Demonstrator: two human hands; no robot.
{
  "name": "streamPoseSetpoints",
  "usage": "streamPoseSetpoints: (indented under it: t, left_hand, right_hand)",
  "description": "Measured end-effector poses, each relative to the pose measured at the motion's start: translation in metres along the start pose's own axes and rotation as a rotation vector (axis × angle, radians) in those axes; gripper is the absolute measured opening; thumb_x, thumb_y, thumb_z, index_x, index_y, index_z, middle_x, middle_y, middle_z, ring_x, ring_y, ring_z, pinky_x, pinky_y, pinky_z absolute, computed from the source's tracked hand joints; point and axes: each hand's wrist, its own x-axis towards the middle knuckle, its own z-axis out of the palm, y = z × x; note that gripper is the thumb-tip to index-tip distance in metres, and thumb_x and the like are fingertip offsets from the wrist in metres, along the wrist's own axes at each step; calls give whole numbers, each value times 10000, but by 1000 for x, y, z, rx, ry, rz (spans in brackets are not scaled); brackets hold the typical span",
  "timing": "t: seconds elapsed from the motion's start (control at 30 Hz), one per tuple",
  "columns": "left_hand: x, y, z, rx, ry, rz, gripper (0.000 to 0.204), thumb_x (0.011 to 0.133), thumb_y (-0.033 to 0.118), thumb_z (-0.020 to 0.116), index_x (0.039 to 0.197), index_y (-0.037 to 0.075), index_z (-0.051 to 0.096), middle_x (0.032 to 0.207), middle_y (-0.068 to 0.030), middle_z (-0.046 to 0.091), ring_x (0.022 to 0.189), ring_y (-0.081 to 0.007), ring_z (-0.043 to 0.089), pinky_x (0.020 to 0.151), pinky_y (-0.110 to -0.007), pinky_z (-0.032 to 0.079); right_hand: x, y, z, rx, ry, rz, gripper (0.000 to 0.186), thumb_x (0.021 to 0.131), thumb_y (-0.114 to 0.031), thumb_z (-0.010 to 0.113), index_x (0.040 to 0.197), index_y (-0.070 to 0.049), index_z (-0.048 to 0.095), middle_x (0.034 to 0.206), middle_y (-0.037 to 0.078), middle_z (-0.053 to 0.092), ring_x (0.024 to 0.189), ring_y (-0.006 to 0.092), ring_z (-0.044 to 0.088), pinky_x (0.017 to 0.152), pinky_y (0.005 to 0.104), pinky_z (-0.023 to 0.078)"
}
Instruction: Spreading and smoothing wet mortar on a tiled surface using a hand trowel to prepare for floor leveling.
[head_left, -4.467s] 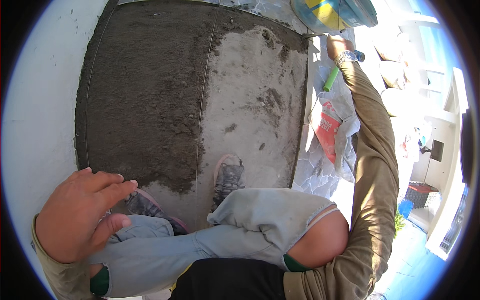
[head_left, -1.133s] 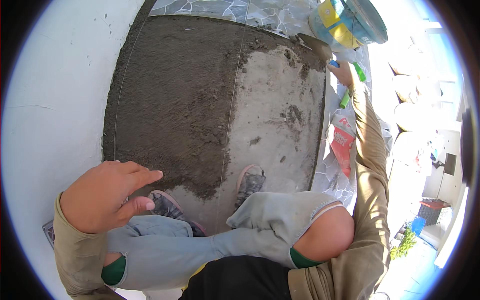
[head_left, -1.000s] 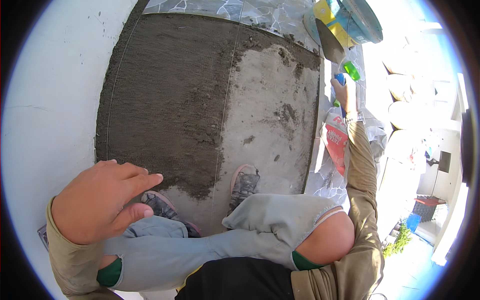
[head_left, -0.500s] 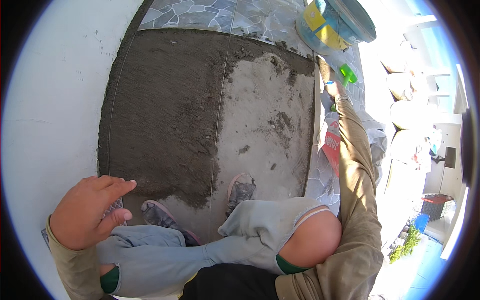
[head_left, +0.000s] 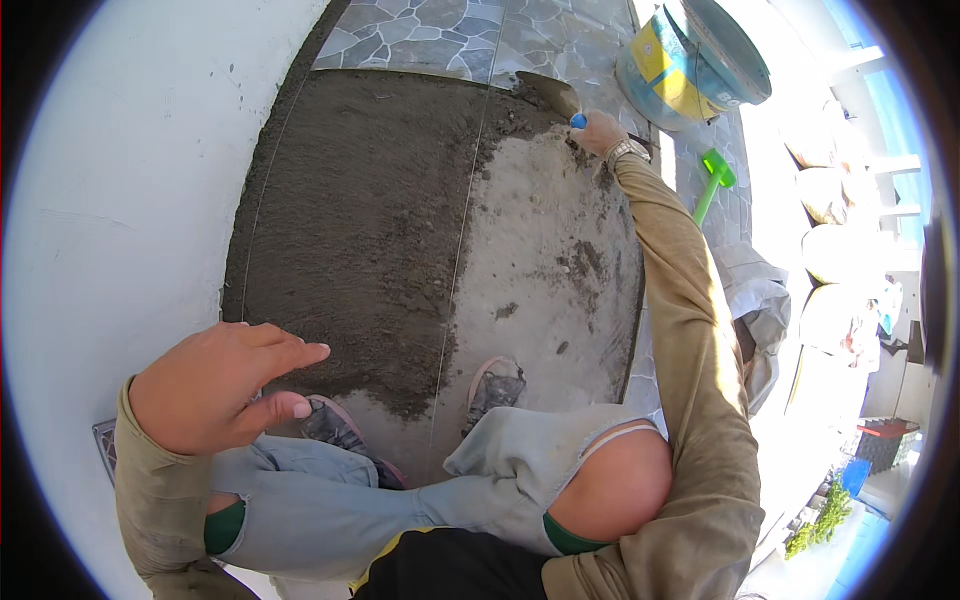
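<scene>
My right hand [head_left: 603, 134] grips the blue handle [head_left: 578, 121] of a trowel, whose blade [head_left: 550, 93] rests at the top edge of the dark mortar bed [head_left: 350, 220], near its boundary with the pale, patchy slab [head_left: 540, 220]. My left hand [head_left: 225, 385] hovers at lower left above my bent leg, fingers loosely apart and holding nothing. Thin string lines [head_left: 461, 240] run lengthwise over the mortar. Below, both my shoes [head_left: 495, 385] show beyond my pale, torn trousers.
A white wall [head_left: 110, 160] borders the left. Stone-pattern tiles [head_left: 390, 30] lie above the mortar. At right stand a teal bucket [head_left: 660, 75], a green-handled tool [head_left: 717, 170], a crumpled bag [head_left: 750, 280] and several sacks [head_left: 820, 220]. A metal grate [head_left: 105, 450] sits low left.
My right hand has moved the trowel from beside the bucket and green tool leftward onto the mortar's top edge, leaving that tool in full view. My left hand still hovers open.
</scene>
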Motion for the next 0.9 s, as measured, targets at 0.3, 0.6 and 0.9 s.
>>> streamPoseSetpoints:
  t: [0.3, 0.6, 0.9]
  left_hand:
    - [-13, -12, 4, -37, -17, -54, 492, 937, 335, 715, 1333, 49, 655, 1206, -155, 702, 1039, -353, 649, 919, -433, 516]
    - [-9, -13, 6, 36, 27, 80, 489, 945, 351, 705, 1335, 60, 659, 1213, -138, 701, 1043, -353, 647, 923, -432, 514]
    - [-16, -18, 1, -1, 32, 10, 521, 926, 348, 719, 1340, 39, 651, 1222, -170, 693, 1068, -369, 647, 947, -430, 507]
  right_hand:
    - [-53, -5, -61, -149, 10, -171, 354, 824, -285, 648, 1122, -103, 707, 1083, 229, 730, 1066, 425, 681, 935, 517, 522]
    - [-52, -43, -55, -307, 4, -179, 282, 851, -268, 609, 1068, -114, 703, 1103, 215, 731, 1069, 410, 689, 908, 534, 539]
    - [-28, -67, -38, -323, 8, -208, 253, 846, -190, 615, 1080, -115, 674, 1120, 182, 716, 1058, 400, 683, 877, 542, 539]
